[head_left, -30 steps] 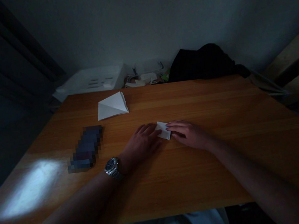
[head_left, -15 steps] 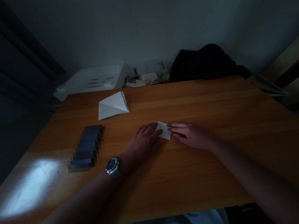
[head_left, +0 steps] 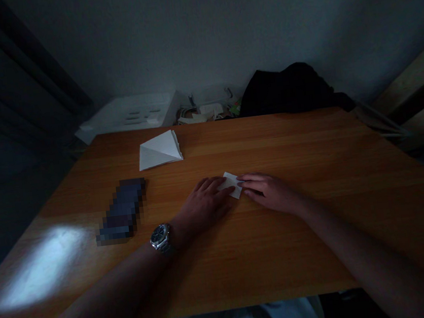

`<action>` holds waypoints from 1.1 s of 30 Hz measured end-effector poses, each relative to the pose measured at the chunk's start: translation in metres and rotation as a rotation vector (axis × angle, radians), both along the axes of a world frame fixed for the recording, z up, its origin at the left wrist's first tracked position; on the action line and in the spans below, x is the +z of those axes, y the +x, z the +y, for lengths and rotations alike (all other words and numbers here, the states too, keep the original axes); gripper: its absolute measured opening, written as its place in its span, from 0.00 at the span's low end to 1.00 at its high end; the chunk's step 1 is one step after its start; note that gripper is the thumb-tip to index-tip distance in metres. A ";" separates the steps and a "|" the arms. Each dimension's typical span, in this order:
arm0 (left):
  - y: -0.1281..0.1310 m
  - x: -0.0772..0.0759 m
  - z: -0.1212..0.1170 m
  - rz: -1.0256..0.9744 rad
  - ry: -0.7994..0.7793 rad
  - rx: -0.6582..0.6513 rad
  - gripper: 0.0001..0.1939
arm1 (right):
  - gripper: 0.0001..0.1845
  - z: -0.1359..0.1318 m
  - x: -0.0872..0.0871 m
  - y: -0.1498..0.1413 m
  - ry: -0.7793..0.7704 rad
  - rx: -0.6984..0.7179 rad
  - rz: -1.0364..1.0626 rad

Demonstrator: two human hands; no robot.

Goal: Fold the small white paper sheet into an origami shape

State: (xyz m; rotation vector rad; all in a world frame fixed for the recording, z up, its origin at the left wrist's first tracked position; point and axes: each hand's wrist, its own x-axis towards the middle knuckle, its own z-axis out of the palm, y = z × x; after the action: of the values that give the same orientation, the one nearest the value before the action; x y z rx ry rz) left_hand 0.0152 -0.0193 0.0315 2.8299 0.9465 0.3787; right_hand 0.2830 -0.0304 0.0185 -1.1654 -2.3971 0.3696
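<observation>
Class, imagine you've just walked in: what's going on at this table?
A person has both bare hands at a small white piece of paper on the wooden table. The left hand lies over its left part, and the right hand has its fingertips at the right edge. A larger folded paper lies farther back to the left, with a pixelated dark object nearer.

White tray (head_left: 115, 115) behind wooden table (head_left: 271, 139), black heap (head_left: 288, 90), perhaps cloth
</observation>
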 end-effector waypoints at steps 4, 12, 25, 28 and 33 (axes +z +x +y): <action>-0.002 -0.001 0.002 -0.001 -0.009 -0.011 0.22 | 0.18 0.000 0.000 0.000 0.004 0.009 0.018; -0.002 -0.002 0.003 -0.054 -0.047 -0.040 0.17 | 0.20 0.003 -0.004 0.002 0.029 0.034 0.037; -0.002 0.000 0.004 -0.081 -0.015 -0.027 0.14 | 0.20 0.004 -0.004 0.001 0.034 0.038 0.007; -0.002 0.000 0.004 -0.077 0.012 0.020 0.14 | 0.19 0.003 -0.003 0.000 0.033 0.025 -0.014; -0.003 -0.003 0.007 -0.084 0.023 0.012 0.13 | 0.18 0.003 -0.003 0.001 0.014 0.022 -0.013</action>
State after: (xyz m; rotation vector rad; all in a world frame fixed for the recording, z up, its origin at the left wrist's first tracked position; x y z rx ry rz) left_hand 0.0120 -0.0125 0.0289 2.8049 0.9485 0.5087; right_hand 0.2836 -0.0276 0.0156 -1.1399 -2.4210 0.3533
